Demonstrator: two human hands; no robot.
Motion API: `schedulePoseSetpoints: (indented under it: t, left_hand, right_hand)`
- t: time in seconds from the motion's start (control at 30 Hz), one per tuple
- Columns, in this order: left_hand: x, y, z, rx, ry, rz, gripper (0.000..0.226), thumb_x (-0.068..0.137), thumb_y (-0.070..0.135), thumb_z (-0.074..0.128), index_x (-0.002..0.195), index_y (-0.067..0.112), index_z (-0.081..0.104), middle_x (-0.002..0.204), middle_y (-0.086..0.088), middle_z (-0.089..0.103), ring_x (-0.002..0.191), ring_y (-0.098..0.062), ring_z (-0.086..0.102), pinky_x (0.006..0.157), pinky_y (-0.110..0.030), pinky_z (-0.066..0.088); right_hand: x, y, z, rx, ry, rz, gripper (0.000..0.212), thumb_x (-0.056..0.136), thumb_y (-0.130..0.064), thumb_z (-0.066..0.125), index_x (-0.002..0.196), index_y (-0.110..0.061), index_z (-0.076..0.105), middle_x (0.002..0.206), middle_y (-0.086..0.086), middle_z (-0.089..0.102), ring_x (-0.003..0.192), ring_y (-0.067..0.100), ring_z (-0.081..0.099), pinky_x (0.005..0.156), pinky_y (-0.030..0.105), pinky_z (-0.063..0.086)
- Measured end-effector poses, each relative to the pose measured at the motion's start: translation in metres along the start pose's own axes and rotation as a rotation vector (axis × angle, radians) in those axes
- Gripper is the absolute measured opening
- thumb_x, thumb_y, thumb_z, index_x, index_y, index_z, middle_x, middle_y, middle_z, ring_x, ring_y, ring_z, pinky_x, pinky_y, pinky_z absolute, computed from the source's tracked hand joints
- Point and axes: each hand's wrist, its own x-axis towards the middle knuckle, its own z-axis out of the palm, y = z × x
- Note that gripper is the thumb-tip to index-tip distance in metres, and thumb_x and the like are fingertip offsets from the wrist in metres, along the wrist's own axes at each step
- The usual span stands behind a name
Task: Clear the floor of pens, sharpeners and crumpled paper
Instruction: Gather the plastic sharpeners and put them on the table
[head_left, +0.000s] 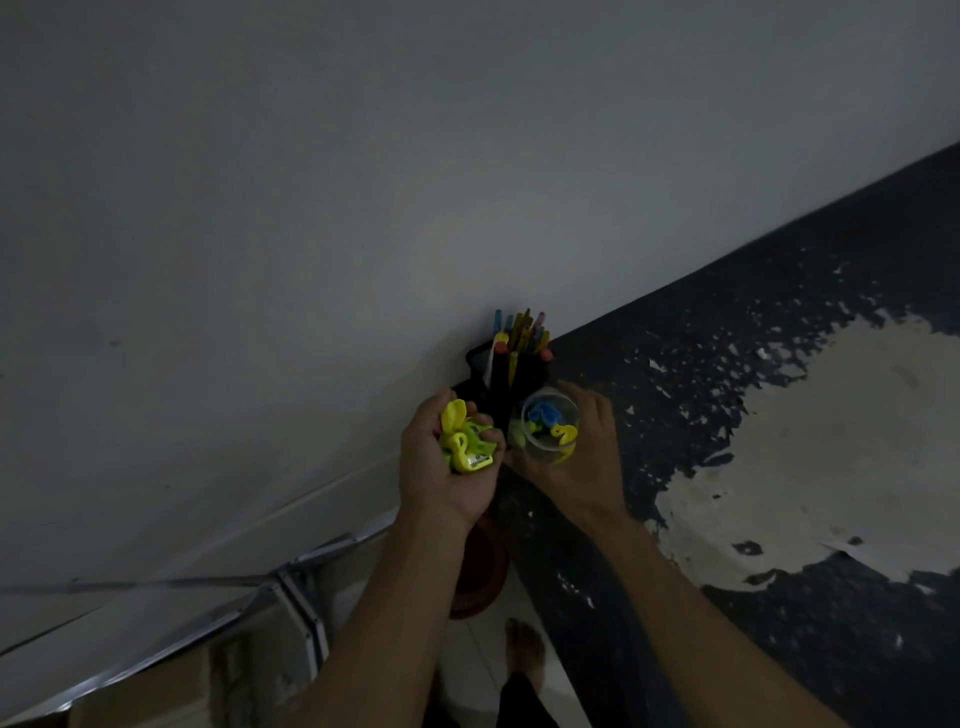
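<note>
Dim light falls on a dark table top (779, 415) whose coating has peeled away to a pale patch, set against a plain grey wall (311, 182). At the table's near edge the left hand (441, 467) is cupped palm up, its fingers curled round a handful of yellow and green sharpeners (464, 439). Just beside it, the right hand (576, 457) grips a clear plastic cup (549, 423) from the side; more sharpeners lie inside the cup, blue, yellow and green. Behind both hands, touching the wall, stands a black organiser (511, 371) with pens (522, 332) upright in it. Below the table edge a reddish round basket (480, 566) sits on the pale floor, near a bare foot (525, 649).
</note>
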Motion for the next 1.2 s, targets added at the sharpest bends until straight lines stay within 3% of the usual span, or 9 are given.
schedulePoseSetpoints:
  t: [0.13, 0.3, 0.43, 0.57, 0.67, 0.8, 0.9, 1.07, 1.2]
  left_hand:
    - [0.02, -0.012, 0.009, 0.065, 0.035, 0.053, 0.019, 0.091, 0.02, 0.054, 0.074, 0.011, 0.052, 0.068, -0.002, 0.048, 0.06, -0.014, 0.045, 0.05, -0.023, 0.036]
    - [0.039, -0.029, 0.01, 0.119, 0.083, 0.11, 0.022, 0.092, 0.021, 0.055, 0.072, 0.011, 0.053, 0.066, -0.002, 0.046, 0.058, -0.013, 0.045, 0.045, -0.022, 0.038]
    - [0.048, -0.036, 0.009, 0.192, 0.144, 0.188, 0.016, 0.088, 0.022, 0.062, 0.078, 0.01, 0.057, 0.07, -0.002, 0.051, 0.058, -0.014, 0.049, 0.043, -0.023, 0.041]
    - [0.049, -0.046, 0.011, 0.337, 0.238, 0.36, 0.009, 0.083, 0.018, 0.07, 0.083, 0.01, 0.067, 0.073, -0.004, 0.061, 0.062, -0.017, 0.057, 0.05, -0.031, 0.047]
    - [0.044, -0.06, 0.015, 0.564, 0.279, 0.611, 0.005, 0.082, 0.014, 0.072, 0.077, 0.014, 0.071, 0.072, -0.005, 0.066, 0.066, -0.018, 0.061, 0.062, -0.038, 0.053]
    - [0.043, -0.08, 0.009, 0.946, 0.118, 1.017, 0.004, 0.083, 0.014, 0.071, 0.082, 0.016, 0.069, 0.077, -0.001, 0.066, 0.071, -0.006, 0.061, 0.062, -0.017, 0.05]
    - [0.051, -0.09, -0.004, 1.155, -0.002, 1.248, 0.004, 0.084, 0.014, 0.07, 0.086, 0.011, 0.068, 0.082, -0.004, 0.063, 0.075, -0.001, 0.057, 0.068, -0.013, 0.045]
    - [0.057, -0.1, -0.016, 1.311, -0.096, 1.385, 0.02, 0.085, 0.019, 0.065, 0.089, 0.0, 0.07, 0.091, -0.013, 0.062, 0.083, 0.003, 0.052, 0.077, -0.005, 0.041]
    - [0.063, -0.106, -0.023, 1.432, -0.16, 1.455, 0.023, 0.088, 0.022, 0.064, 0.095, 0.0, 0.069, 0.099, -0.01, 0.06, 0.09, -0.01, 0.055, 0.08, -0.014, 0.046]
  right_hand:
    - [0.0, 0.005, -0.001, -0.02, 0.007, -0.001, 0.079, 0.056, -0.042, 0.088, 0.124, -0.015, 0.058, 0.12, -0.001, 0.055, 0.109, 0.007, 0.045, 0.088, 0.017, 0.039]
    - [-0.013, 0.004, -0.005, -0.049, -0.038, -0.07, 0.069, 0.06, -0.057, 0.073, 0.115, -0.017, 0.062, 0.111, -0.003, 0.059, 0.103, 0.011, 0.049, 0.085, 0.026, 0.043]
    - [-0.017, 0.009, -0.01, -0.015, -0.092, -0.079, 0.081, 0.06, -0.057, 0.075, 0.126, -0.015, 0.057, 0.12, -0.002, 0.056, 0.113, 0.013, 0.047, 0.093, 0.032, 0.043]
    - [-0.019, 0.004, -0.028, 0.311, -0.013, -0.066, 0.068, 0.067, -0.024, 0.069, 0.132, -0.012, 0.052, 0.125, 0.002, 0.053, 0.121, 0.019, 0.05, 0.095, 0.046, 0.046]
    - [-0.017, -0.006, -0.033, 0.594, 0.066, 0.076, 0.052, 0.082, -0.027, 0.057, 0.131, -0.011, 0.053, 0.128, 0.004, 0.056, 0.122, 0.018, 0.053, 0.098, 0.048, 0.047]
    - [-0.008, -0.025, -0.026, 0.78, 0.054, 0.161, 0.037, 0.095, -0.025, 0.047, 0.124, -0.004, 0.058, 0.119, 0.006, 0.063, 0.112, 0.016, 0.06, 0.092, 0.028, 0.05]
    - [-0.005, -0.027, -0.021, 0.901, 0.062, 0.241, 0.038, 0.097, -0.027, 0.042, 0.117, -0.002, 0.062, 0.109, 0.012, 0.066, 0.104, 0.023, 0.063, 0.088, 0.031, 0.052]
    - [-0.007, -0.023, -0.02, 0.962, 0.059, 0.342, 0.035, 0.1, -0.019, 0.039, 0.107, -0.001, 0.068, 0.098, 0.009, 0.071, 0.095, 0.019, 0.067, 0.086, 0.034, 0.054]
    - [-0.007, -0.016, -0.025, 0.977, 0.048, 0.385, 0.032, 0.102, -0.008, 0.039, 0.101, 0.002, 0.069, 0.092, 0.009, 0.071, 0.089, 0.018, 0.066, 0.081, 0.031, 0.054]
